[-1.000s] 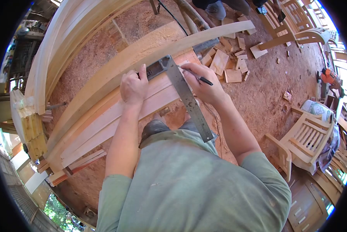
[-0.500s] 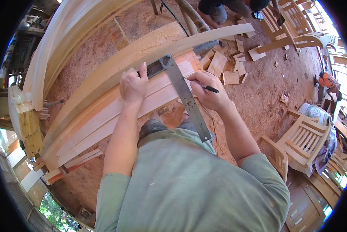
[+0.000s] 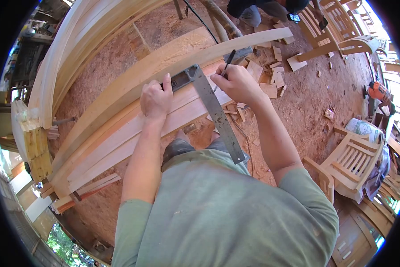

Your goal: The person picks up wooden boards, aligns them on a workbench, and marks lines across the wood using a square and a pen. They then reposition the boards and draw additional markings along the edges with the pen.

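My left hand [image 3: 156,101] is closed around the dark stock of a try square [image 3: 218,116], pressing it along the edge of a long wooden board [image 3: 137,86]. The square's metal blade reaches across several pale wooden strips [image 3: 115,155] and sticks out past them toward my body. Just right of the blade, my right hand [image 3: 241,84] is closed on a black pen [image 3: 229,61]. The pen stands fairly upright, its lower end close to the blade's edge over the strips.
Curved boards [image 3: 71,49] are stacked at upper left, beside thick timber ends [image 3: 33,142]. Wood offcuts [image 3: 278,80] lie on the sawdust-covered floor. A slatted chair [image 3: 353,162] stands at right. Another person [image 3: 253,15] crouches at the top, and an orange power tool [image 3: 378,92] lies far right.
My right hand has turned and moved slightly up, and the pen has swung from pointing down and right to nearly upright. The left hand and square stay on the wood.
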Demonstrator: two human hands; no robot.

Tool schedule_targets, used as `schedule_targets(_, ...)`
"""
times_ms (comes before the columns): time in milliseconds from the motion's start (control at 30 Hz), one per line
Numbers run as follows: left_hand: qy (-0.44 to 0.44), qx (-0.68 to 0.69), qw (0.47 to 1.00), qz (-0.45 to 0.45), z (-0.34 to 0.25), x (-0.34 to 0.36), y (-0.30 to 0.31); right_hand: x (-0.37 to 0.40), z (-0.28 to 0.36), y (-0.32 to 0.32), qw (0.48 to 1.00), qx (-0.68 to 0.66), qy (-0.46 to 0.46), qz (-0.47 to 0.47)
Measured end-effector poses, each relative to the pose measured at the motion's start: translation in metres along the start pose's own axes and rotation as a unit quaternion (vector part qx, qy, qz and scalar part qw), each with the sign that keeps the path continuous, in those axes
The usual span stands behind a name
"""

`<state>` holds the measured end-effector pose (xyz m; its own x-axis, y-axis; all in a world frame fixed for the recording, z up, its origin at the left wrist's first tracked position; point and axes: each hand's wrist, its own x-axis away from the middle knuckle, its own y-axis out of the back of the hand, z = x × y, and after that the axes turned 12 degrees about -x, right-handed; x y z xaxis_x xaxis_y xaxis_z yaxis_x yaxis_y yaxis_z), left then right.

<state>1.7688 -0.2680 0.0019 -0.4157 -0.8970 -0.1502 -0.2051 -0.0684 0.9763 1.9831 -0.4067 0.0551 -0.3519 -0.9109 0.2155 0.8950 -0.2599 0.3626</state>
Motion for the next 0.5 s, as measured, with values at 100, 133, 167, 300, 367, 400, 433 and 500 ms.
schedule_targets(100,-0.002,0.002,1.000,-0.001,0.001,0.000,-0.002,-0.008,0.000,-0.001,0.999,0.035,0.022,-0.013)
schedule_targets(133,-0.002,0.005,1.000,-0.001,0.002,0.000,-0.002,-0.010,0.001,-0.002,0.998,0.047,0.029,-0.018)
schedule_targets(167,-0.002,0.005,1.000,-0.001,0.001,0.000,-0.002,-0.012,0.002,-0.003,0.998,0.047,0.029,-0.019)
schedule_targets(300,0.003,0.002,1.000,0.010,0.001,0.000,-0.001,-0.020,0.002,-0.007,0.998,0.062,0.011,-0.005)
schedule_targets(367,0.002,0.001,1.000,0.012,0.001,0.000,0.000,-0.022,0.003,-0.009,0.998,0.065,0.009,-0.002)
schedule_targets(400,0.001,0.002,1.000,0.012,0.000,0.000,0.000,-0.023,0.006,-0.010,0.998,0.063,0.010,-0.012)
schedule_targets(433,0.001,0.003,1.000,0.011,0.000,0.000,0.001,-0.023,0.007,-0.011,0.998,0.061,0.010,-0.022)
schedule_targets(500,0.004,0.004,1.000,0.016,0.000,0.000,0.002,-0.022,0.007,-0.012,0.998,-0.007,0.047,-0.049)
